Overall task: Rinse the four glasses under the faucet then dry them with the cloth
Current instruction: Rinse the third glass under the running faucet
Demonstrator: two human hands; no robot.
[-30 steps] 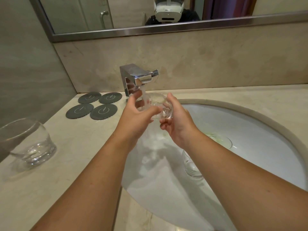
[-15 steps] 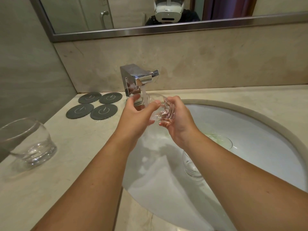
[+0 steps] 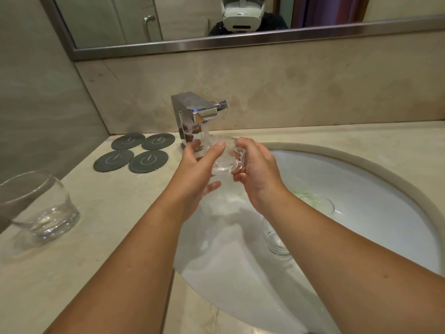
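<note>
A clear glass (image 3: 226,160) lies on its side under the running stream of the chrome faucet (image 3: 192,116). My left hand (image 3: 199,169) grips its open end with thumb over the rim. My right hand (image 3: 257,172) holds its thick base from the right. A second glass (image 3: 38,208) stands on the counter at the far left. A third glass (image 3: 275,239) sits inside the sink, partly hidden behind my right forearm. Another glass rim (image 3: 317,203) shows near the drain. No cloth is in view.
The white oval sink (image 3: 385,189) is set into a beige stone counter (image 3: 108,213). Several dark round coasters (image 3: 134,153) lie left of the faucet. A mirror (image 3: 216,20) hangs above the backsplash, and a wall closes off the left side.
Both hands have turned the glass under the water and lowered it slightly. The other glasses have not moved.
</note>
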